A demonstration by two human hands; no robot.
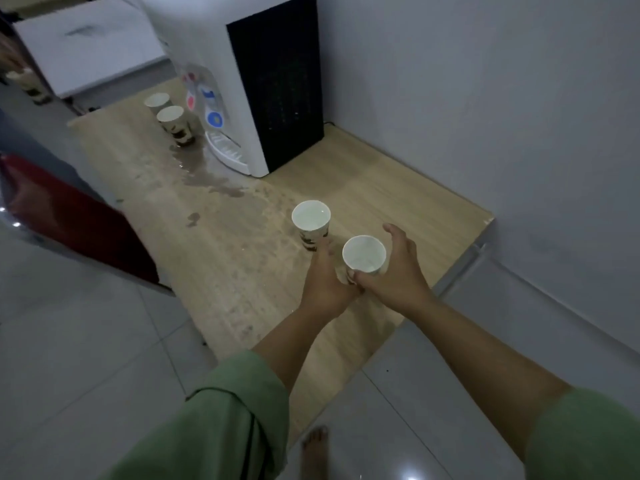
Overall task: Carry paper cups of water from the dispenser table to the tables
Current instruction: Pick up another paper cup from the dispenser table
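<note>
Two white paper cups of water stand at the near end of the light wooden dispenser table [398, 188]. My left hand [323, 284] reaches the lower part of the farther cup [311, 218], fingers against its base. My right hand [398, 275] wraps the nearer cup [364, 255], thumb in front and fingers curled behind it. Both cups are upright with water visible inside. Two more patterned paper cups [170, 116] stand next to the white water dispenser [221, 64] at the far end of the table.
Spilled water [207, 178] spreads over the table from the dispenser's drip tray. A grey wall [519, 116] runs along the right. A red glossy object [69, 216] lies left of the table, with a white cabinet [86, 39] behind. My bare foot [315, 448] is on the tiled floor.
</note>
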